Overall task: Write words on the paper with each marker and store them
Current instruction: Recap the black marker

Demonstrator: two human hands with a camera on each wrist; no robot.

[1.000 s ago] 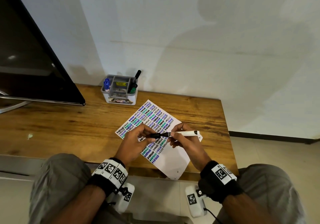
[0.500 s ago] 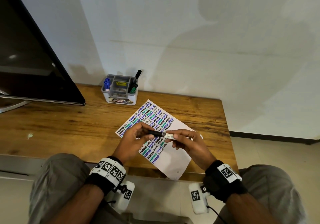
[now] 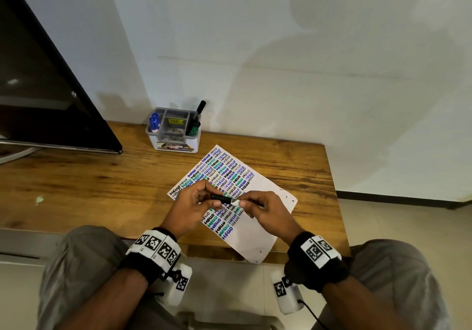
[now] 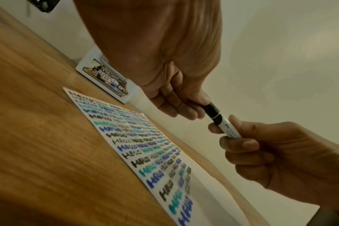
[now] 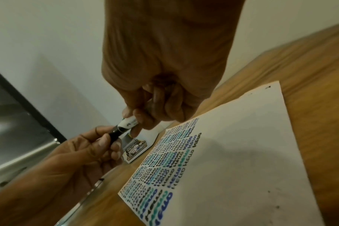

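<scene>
1. Up above the paper (image 3: 258, 225), left hand (image 3: 194, 202) pinches the marker's black cap (image 3: 221, 198); right hand (image 3: 265, 208) grips the marker (image 4: 225, 127)
2. Organizer (image 3: 173, 135) on the bench (image 3: 89, 189) holds blue markers (image 3: 154, 123) left, green and black markers (image 3: 195, 123) right

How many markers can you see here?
5: one black marker held in both hands, two blue in the organizer's left slot, one black and one green in its right. More may hide.
</scene>
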